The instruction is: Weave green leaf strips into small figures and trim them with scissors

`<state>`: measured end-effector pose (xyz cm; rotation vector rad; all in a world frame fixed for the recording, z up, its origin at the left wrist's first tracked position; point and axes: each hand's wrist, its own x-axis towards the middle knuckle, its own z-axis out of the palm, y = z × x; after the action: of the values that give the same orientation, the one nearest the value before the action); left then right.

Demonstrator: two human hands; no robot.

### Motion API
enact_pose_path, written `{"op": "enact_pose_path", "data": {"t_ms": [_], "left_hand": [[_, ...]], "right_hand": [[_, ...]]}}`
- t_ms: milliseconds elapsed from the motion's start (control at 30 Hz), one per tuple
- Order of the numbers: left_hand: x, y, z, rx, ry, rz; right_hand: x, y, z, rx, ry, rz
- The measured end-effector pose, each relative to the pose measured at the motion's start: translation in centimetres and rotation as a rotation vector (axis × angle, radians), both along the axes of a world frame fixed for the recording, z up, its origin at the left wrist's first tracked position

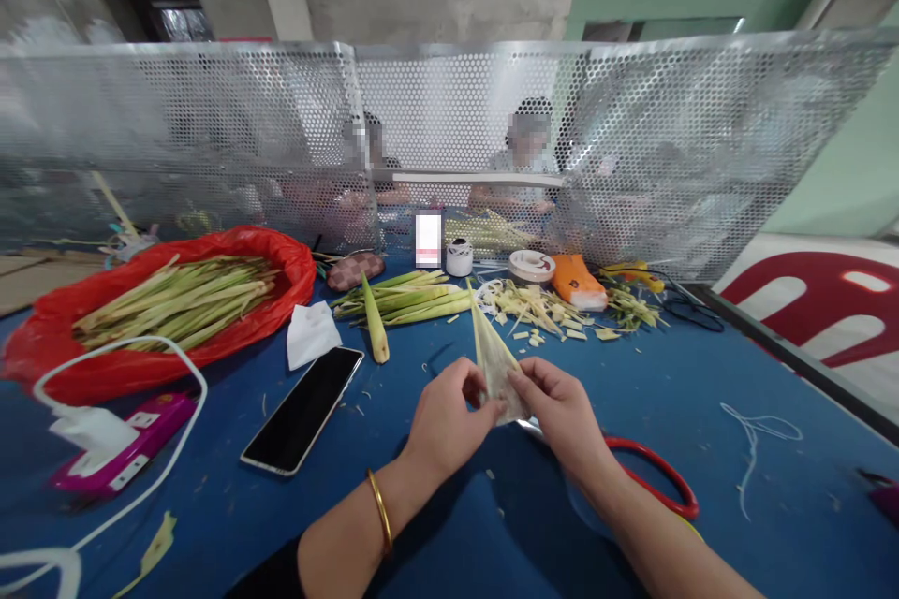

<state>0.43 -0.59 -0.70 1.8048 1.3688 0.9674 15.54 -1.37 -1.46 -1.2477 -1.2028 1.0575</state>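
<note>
A pale yellow-green pointed husk leaf is spread between my two hands above the blue table, its narrow tip pointing up and away. My left hand is closed, with thumb and fingers pinching the leaf's lower left side. My right hand pinches its right edge between thumb and fingers. Under my right forearm lies a pair of scissors with red handles, partly hidden. Farther off, a pointed husk-wrapped shoot lies beside a pile of green leaf strips.
Left stands a red plastic bag of leaf strips, near a purple power strip with a white cable. A phone, tissue, tape roll, orange packet and trimmings lie around. Two people sit behind the perforated metal screen.
</note>
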Motion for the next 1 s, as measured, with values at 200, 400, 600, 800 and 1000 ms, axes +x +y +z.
{"op": "enact_pose_path", "data": {"t_ms": [200, 400, 600, 800, 1000], "left_hand": [[0.2, 0.5, 0.2, -0.447, -0.59, 0.005], [-0.1, 0.4, 0.7, -0.55, -0.747, 0.096], [-0.1, 0.4, 0.4, -0.557, -0.704, 0.087], [-0.4, 0.7, 0.8, -0.454, -0.7, 0.12], [-1.1, 1.5, 0.9, -0.388, -0.826, 0.191]], "right_hand": [[0.1, 0.0, 0.2, -0.019, -0.005, 0.002], [0.2, 0.0, 0.5, -0.051, 0.002, -0.031], [0.3, 0.1, 0.2, -0.031, 0.016, -0.008], [-0.4, -0.6, 0.4, -0.048, -0.063, 0.179], [-0.6, -0.9, 0.4, -0.052, -0.162, 0.313]]}}
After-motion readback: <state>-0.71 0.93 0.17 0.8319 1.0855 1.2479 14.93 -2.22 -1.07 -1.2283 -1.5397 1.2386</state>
